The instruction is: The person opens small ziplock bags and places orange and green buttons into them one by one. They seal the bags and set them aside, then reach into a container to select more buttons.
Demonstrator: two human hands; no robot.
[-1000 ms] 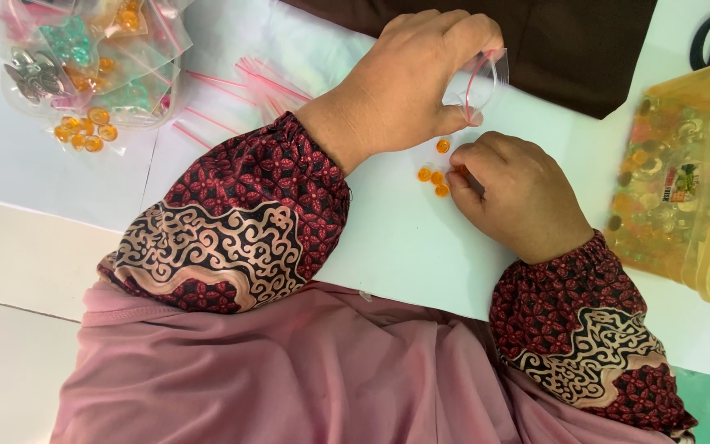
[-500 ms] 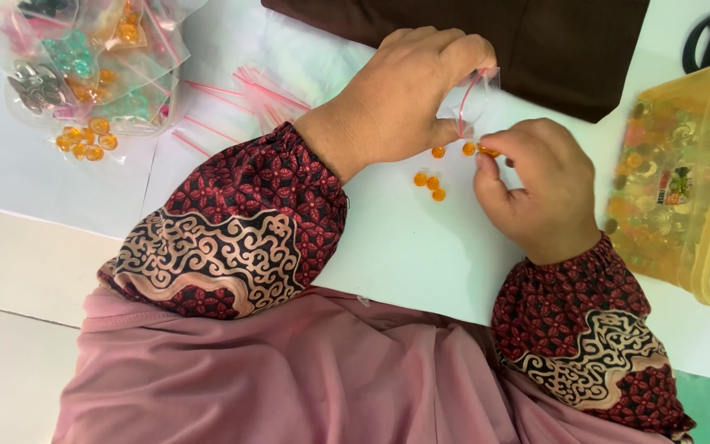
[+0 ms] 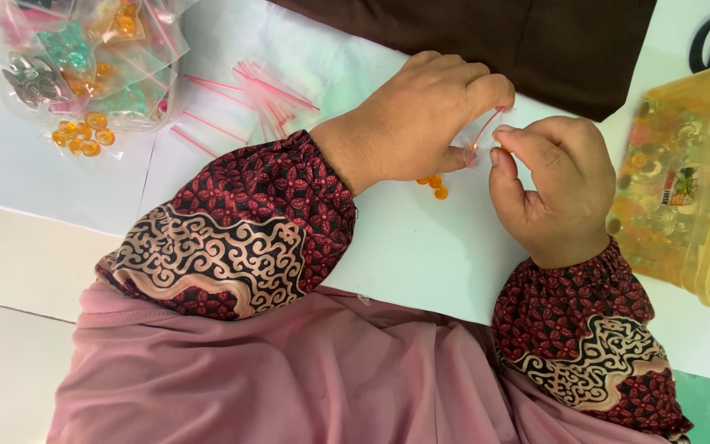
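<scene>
Fingers (image 3: 486, 90) of my left hand (image 3: 421, 123) curl round the mouth of a small clear bag (image 3: 480, 141) with a red strip along its lip, thumb below and knuckles above, pinching it so the opening faces my other hand. My right hand (image 3: 556, 185) sits just beside it, right of the frame's middle, thumb and forefinger closed to a tip at the bag's mouth; something orange shows between them, likely a bead, though it is too small to be sure. Three loose orange beads (image 3: 433, 185) lie on the white table (image 3: 421, 255) just under my left palm, near the middle of the frame.

I judge the bag to be feather-light, limp and slick, so it wants holding at the stiffer red lip, not at the floppy body, or the mouth will fold shut. The beads look hard, smooth and tiny, quick to roll or squirt out of a pinch, best taken with the very fingertips, one at a time.

At the upper left lies a heap of filled bags (image 3: 84, 74) with more orange beads and a spray of empty red-lipped bags (image 3: 265, 94) beside it. A brown cloth (image 3: 536, 41) runs along the top, and a yellow plastic box (image 3: 684, 181) of mixed beads stands at the right edge
</scene>
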